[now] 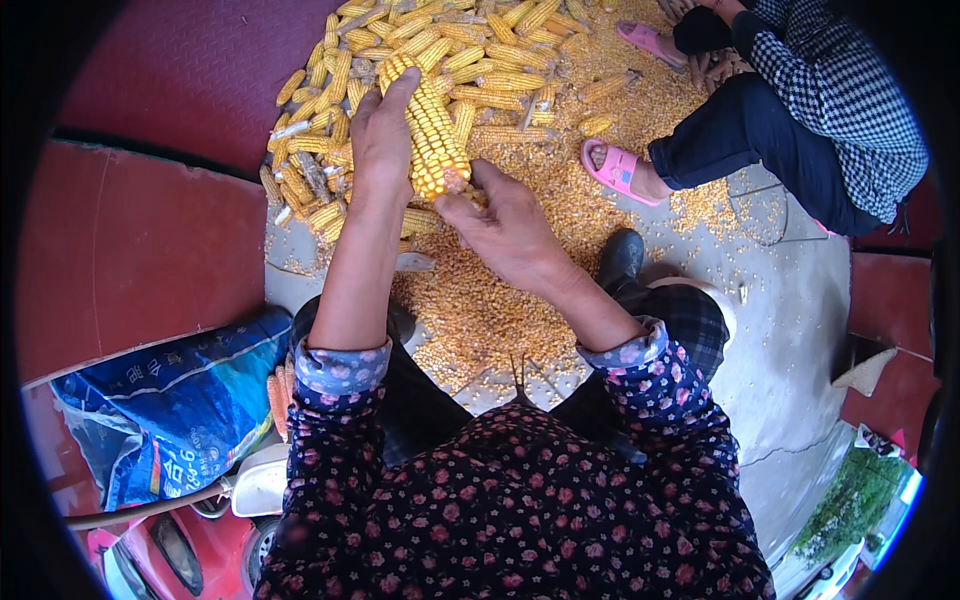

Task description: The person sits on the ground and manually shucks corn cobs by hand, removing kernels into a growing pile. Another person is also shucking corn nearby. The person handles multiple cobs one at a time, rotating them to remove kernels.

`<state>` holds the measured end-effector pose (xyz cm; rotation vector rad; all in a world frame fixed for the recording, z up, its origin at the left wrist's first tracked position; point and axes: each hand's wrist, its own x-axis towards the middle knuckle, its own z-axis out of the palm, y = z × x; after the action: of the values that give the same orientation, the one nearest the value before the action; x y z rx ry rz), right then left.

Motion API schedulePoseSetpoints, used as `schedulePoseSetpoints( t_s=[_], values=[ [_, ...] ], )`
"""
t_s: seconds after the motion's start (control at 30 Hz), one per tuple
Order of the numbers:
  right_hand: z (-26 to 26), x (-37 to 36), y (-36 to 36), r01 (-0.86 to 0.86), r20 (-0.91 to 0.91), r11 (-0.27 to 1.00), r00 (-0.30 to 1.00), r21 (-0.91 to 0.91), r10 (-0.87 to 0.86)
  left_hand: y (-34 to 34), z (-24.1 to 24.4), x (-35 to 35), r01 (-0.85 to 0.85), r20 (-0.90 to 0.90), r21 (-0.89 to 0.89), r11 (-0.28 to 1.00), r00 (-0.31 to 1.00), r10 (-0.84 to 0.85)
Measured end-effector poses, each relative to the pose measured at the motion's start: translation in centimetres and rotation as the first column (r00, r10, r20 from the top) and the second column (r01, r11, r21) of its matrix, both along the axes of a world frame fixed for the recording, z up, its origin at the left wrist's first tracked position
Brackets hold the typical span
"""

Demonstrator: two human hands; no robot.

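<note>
A yellow ear of corn point(433, 135) is gripped in my left hand point(382, 135), tilted with its blunt butt end towards me. The fingers of my right hand point(506, 225) are apart at that butt end, close to or touching it; whether they press on it cannot be told. Beyond my hands lies a heap of husked corn ears point(487, 64) on the floor. Loose corn kernels point(495, 322) spread below my hands and between my feet.
At the upper right a person point(840, 112) in pink slippers point(619, 170) sits beside the kernels. A blue woven sack point(180, 412) and reddish cobs point(280, 401) lie at my left. Red panels point(142, 247) stand at the left. The concrete floor point(787, 322) extends at my right.
</note>
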<state>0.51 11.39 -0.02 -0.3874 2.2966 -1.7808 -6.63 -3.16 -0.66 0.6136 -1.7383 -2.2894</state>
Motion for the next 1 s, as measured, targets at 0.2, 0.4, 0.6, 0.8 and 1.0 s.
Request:
schedulePoseSetpoints(
  t_s=[0.2,0.4,0.6,0.8,1.0],
  values=[
    [-1.8,-0.5,-0.3,-0.004,0.280,0.983,0.958,-0.183,0.056,0.4,-0.2,0.3,-0.010,-0.006,-0.060,0.998,1.000,0.010],
    [-0.1,-0.4,0.1,0.121,0.554,0.865,0.808,-0.486,0.199,1.9,1.6,1.3,-0.104,-0.025,-0.296,0.950,0.995,0.101],
    [-0.9,-0.1,-0.4,0.058,0.488,0.896,0.853,-0.440,0.185,2.7,2.7,1.9,-0.091,-0.051,-0.345,0.934,0.996,0.079],
    [-1.3,-0.2,-0.5,0.074,0.462,0.912,0.877,-0.404,0.134,2.9,2.8,1.8,-0.107,-0.068,-0.320,0.941,0.994,0.090],
    [-0.8,-0.5,-0.4,0.216,0.614,0.798,0.755,-0.563,0.229,2.5,2.4,1.4,-0.152,-0.079,-0.379,0.913,0.988,0.132]
  ],
)
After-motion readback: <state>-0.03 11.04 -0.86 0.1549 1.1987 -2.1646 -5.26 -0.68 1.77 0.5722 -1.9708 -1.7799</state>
